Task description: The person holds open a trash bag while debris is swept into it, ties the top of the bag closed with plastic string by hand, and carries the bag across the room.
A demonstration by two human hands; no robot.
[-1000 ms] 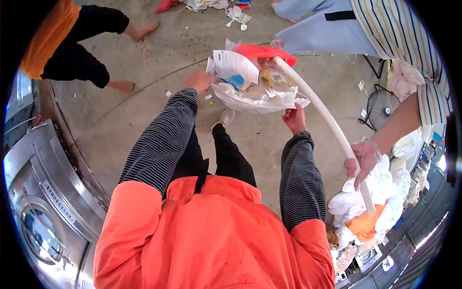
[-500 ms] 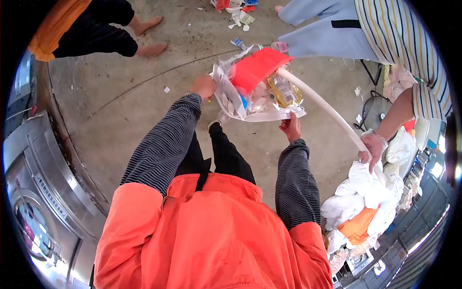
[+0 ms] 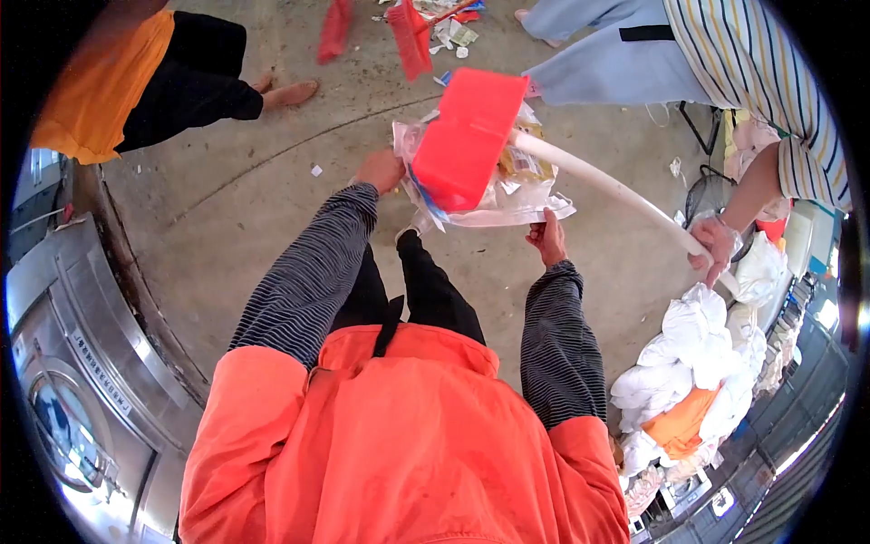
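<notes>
Below me hangs a clear plastic bag (image 3: 521, 216) with mixed rubbish in it, wrappers and a gold-coloured packet (image 3: 524, 166) among them. My left hand (image 3: 381, 170) is closed on the bag's left edge. On its near right edge, my right hand (image 3: 547, 239) pinches the rim. A red dustpan (image 3: 462, 136) is tipped over the bag's mouth and hides part of the contents. Its long white handle (image 3: 607, 187) runs right to a co-worker's gloved hand (image 3: 714, 240).
Loose litter (image 3: 453, 34) lies on the concrete floor beside a red broom (image 3: 410, 41) at the top. A person in black trousers (image 3: 195, 77) stands upper left. A steel washing machine (image 3: 91, 363) is left; piled white linen (image 3: 671, 363) lies right.
The dustpan has swung toward me and left, now covering more of the bag. The red broom has come into view at the top. My hands stay nearly in place.
</notes>
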